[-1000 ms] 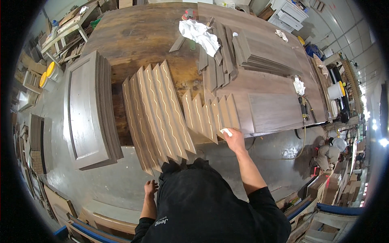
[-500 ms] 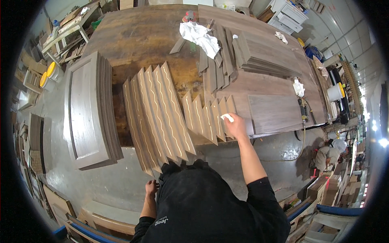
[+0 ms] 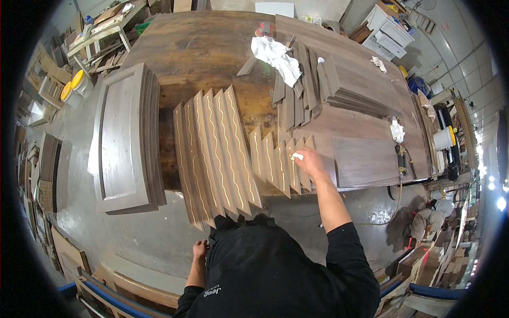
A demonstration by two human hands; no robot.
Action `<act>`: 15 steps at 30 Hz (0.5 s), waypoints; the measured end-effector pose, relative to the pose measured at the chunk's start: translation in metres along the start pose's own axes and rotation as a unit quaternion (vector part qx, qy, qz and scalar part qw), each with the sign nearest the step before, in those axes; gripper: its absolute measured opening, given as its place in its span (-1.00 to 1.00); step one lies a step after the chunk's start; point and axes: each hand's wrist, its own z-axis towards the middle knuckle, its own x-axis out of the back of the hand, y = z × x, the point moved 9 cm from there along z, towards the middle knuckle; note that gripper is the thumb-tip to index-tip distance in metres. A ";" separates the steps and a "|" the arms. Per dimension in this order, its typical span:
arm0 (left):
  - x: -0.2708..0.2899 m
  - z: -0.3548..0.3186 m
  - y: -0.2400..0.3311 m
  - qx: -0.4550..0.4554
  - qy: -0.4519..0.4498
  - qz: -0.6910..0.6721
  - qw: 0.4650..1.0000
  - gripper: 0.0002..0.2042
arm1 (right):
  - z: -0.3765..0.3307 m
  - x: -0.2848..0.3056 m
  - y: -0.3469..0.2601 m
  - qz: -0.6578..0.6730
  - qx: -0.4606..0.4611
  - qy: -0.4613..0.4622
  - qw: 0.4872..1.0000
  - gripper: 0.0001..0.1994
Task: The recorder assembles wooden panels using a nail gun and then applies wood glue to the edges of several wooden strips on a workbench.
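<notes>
Your right hand [image 3: 310,161] presses a small white pad [image 3: 297,156], fingers closed on it, against the short fanned wood slats [image 3: 278,161] at the workbench [image 3: 212,53] edge. Wipe along the grain, evenly.

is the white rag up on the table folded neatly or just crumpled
Crumpled. The white rag lies in a loose, wrinkled heap with uneven edges, draped partly over the dark wood strips on the table.

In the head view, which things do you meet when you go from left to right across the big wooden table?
Stack of framed door panels → row of long boards with wavy lines → row of short boards → right hand holding a small white piece → flat dark panel → white bucket.
</notes>
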 end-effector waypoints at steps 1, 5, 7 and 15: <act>0.000 0.000 -0.002 -0.001 0.000 -0.001 1.000 -0.75 | 0.001 0.001 0.001 0.006 -0.004 -0.001 1.000 -0.74; 0.003 0.002 -0.004 -0.001 0.012 -0.015 1.000 -0.74 | -0.002 0.023 0.023 0.107 -0.082 0.080 0.988 -0.70; 0.003 0.002 0.001 0.006 0.008 -0.014 1.000 -0.73 | -0.002 0.030 0.036 0.124 -0.124 0.121 0.977 -0.66; 0.002 0.004 0.016 0.039 -0.027 -0.057 0.997 -0.73 | 0.007 0.014 0.061 0.130 -0.140 0.162 0.968 -0.64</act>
